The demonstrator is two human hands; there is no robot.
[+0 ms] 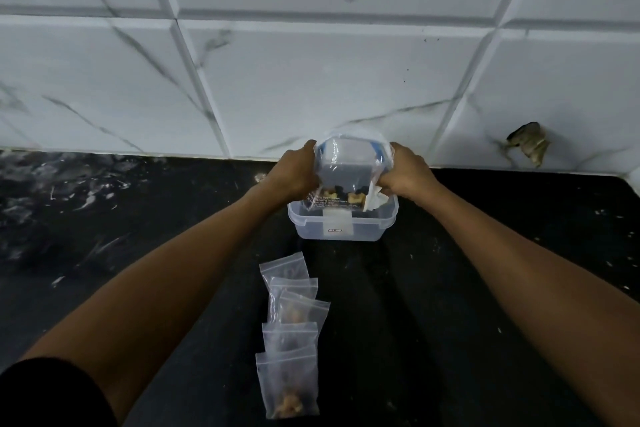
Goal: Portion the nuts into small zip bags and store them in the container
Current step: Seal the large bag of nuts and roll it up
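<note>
Above the open container point(341, 222), lid point(349, 158) gripped between left hand point(298, 172) and right hand point(407, 172), filled zip bags point(289, 333) nearer.

Clear plastic container point(341, 227) open on table, clear lid point(349, 156) and large nut bag point(332, 199) raised above it; five small zip bags point(291, 333), nuts inside, in overlapping row just nearer.

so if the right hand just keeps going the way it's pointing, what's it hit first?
The right hand points forward-left at the lid it already grips, so the lid comes first. Past it is the left hand, then likely the tiled wall; depth is unclear.
</note>
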